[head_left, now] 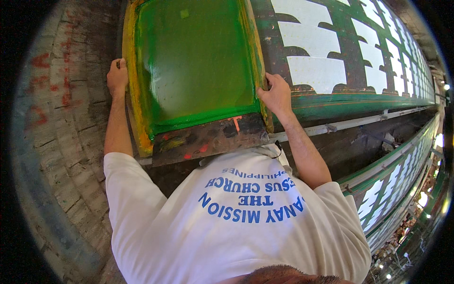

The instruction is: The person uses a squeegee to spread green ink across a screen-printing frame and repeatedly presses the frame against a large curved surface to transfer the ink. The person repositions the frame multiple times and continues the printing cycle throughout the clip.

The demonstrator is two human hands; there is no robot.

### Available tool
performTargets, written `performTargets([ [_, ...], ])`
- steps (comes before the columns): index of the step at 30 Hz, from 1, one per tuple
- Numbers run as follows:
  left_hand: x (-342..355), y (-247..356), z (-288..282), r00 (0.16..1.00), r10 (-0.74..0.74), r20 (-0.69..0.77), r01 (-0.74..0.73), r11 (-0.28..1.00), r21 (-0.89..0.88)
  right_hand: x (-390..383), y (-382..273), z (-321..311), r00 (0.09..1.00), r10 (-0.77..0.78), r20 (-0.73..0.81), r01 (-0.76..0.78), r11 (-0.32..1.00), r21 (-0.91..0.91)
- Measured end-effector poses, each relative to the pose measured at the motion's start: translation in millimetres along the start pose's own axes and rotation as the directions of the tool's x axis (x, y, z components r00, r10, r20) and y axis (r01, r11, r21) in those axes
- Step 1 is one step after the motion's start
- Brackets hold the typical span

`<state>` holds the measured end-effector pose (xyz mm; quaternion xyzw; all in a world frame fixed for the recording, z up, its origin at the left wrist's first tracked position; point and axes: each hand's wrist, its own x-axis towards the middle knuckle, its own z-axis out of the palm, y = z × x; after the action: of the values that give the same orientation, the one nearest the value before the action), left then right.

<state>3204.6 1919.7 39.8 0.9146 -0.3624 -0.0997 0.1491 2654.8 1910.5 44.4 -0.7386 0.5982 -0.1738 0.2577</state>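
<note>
A screen printing frame (pixel 198 71) coated with wet-looking green ink lies before me, its wooden sides smeared yellow and green. My left hand (pixel 117 78) has its fingers closed on the frame's left side. On the opposite side, my right hand (pixel 277 94) grips the right edge, thumb on top and fingers around the outside. The frame's near end is a dark board (pixel 213 139) with orange and red paint marks, close to my white shirt. What lies beneath the frame is hidden.
To the right runs a long dark green table (pixel 345 100) bearing rows of white cut pieces (pixel 317 73). A pale rail (pixel 350 125) follows its near edge. Beyond a gap stands another table with white pieces (pixel 373 199). At left is a block wall (pixel 66 118) with red marks.
</note>
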Motion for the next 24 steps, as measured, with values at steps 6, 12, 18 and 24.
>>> performTargets([
  [6,17,-26,14,0.999,0.043,-0.014,-0.044,0.997,-0.057,-3,-15,-20,1.0,-0.024,0.009,0.024,1.0,0.02],
  [12,24,-27,2,0.997,0.075,0.019,-0.074,0.996,-0.049,-3,-27,-46,0.984,-0.142,-0.109,0.155,0.981,0.119],
  [18,-9,77,-6,0.977,0.209,0.036,-0.2,0.967,-0.158,27,61,-110,0.978,-0.147,-0.151,0.159,0.985,0.067],
  [24,-81,222,58,0.96,0.274,-0.052,-0.278,0.942,-0.185,47,202,-195,0.976,-0.168,-0.141,0.181,0.98,0.08],
])
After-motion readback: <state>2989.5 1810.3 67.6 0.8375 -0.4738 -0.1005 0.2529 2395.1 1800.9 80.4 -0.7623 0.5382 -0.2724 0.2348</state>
